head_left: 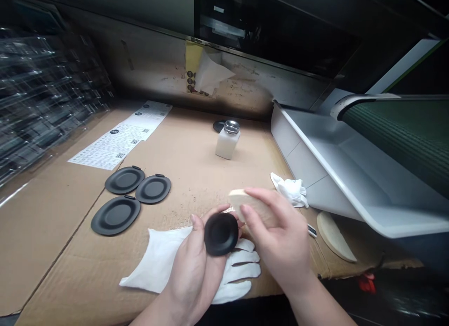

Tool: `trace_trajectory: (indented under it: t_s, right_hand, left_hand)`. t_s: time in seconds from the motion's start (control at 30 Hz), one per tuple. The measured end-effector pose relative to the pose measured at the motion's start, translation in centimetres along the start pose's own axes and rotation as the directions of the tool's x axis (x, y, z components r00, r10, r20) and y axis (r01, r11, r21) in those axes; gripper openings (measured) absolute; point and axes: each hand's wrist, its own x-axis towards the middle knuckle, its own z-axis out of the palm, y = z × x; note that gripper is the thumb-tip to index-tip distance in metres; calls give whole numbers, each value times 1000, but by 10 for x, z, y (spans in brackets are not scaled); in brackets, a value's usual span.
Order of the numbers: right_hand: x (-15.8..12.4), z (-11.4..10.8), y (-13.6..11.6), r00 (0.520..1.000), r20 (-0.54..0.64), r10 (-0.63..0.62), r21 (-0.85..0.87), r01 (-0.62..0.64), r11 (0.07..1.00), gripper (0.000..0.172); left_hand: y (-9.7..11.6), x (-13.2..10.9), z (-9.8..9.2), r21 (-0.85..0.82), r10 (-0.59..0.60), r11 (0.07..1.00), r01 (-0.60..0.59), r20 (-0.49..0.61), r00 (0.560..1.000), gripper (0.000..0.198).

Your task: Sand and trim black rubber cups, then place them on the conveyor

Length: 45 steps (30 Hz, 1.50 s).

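My left hand (196, 260) holds a small black oval part with a sunken middle (220, 234), its face turned up. Just to the right, my right hand (284, 237) grips a cream-coloured flat pad (257, 206) between thumb and fingers, close to the part's upper edge; whether the two touch I cannot tell. Beneath both hands a white glove (163, 256) lies flat on the cardboard. Three similar black parts lie to the left: one at the back (125, 180), one on the right (153, 189) and one in front (116, 215).
Cardboard (189, 167) covers the table. A white bottle with a metal cap (227, 141) stands at the back, before another dark part. Printed sheets (115, 139) and stacked clear trays (45, 92) are left. Right are a grey bin (336, 176), crumpled white cloth (293, 191) and a second pad (333, 237).
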Motion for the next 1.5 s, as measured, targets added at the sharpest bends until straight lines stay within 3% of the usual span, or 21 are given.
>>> trace_trajectory:
  t_s: [0.07,0.17,0.27,0.37,0.5,0.6,0.73,0.83,0.9,0.97,1.07,1.17,1.3,1.4,1.5]
  right_hand:
    - [-9,-8,4,998,58,14,-27,-12,1000,20]
    - [-24,-1,7,987,158,-40,-27,45,999,21]
    - [-32,14,5,987,149,-64,-13,67,998,20]
    - [-36,15,2,971,184,-152,15,152,988,20]
    - [-35,-6,8,902,341,-264,-88,310,947,18]
    - [-27,-18,16,845,405,-349,-260,473,842,19]
    - [-10,-14,17,745,406,-529,-353,662,661,20]
    - [-1,-11,17,709,372,-600,-352,705,616,20]
    - [3,-15,24,747,330,-576,-285,661,694,22]
    - [2,-23,37,838,239,-491,-232,540,809,26]
    - [-8,-37,61,931,104,-350,-371,363,855,31]
    - [-27,-44,72,944,193,-267,-559,330,761,28]
    - [-40,-47,62,900,376,-223,-447,387,806,34]
    - [-28,-51,63,914,364,-181,-375,322,869,36]
    - [-10,-51,79,947,321,8,-564,184,805,25]
  left_hand:
    - [1,0,0,16,-21,1000,22,-15,1000,42]
    - [2,0,0,45,-35,998,36,-12,999,44]
    - [2,-1,1,71,-34,997,33,13,999,43]
    - [2,-1,1,116,-17,993,14,29,999,43]
    - [-1,0,0,169,18,985,-28,62,998,43]
    - [-2,1,-2,182,9,983,-26,95,995,44]
    - [0,2,-1,175,7,984,-21,76,997,41]
    - [1,3,0,164,-4,986,2,13,1000,39]
    - [0,3,1,148,2,989,0,-18,1000,38]
    - [0,3,2,124,4,992,-2,-15,1000,39]
    - [1,2,2,87,-22,996,20,22,1000,42]
    - [3,1,1,45,-47,998,45,34,998,43]
    - [5,0,1,12,-69,998,69,39,997,41]
    - [6,-1,3,18,-72,997,71,28,997,40]
    - [7,-2,5,18,-80,997,80,21,997,39]
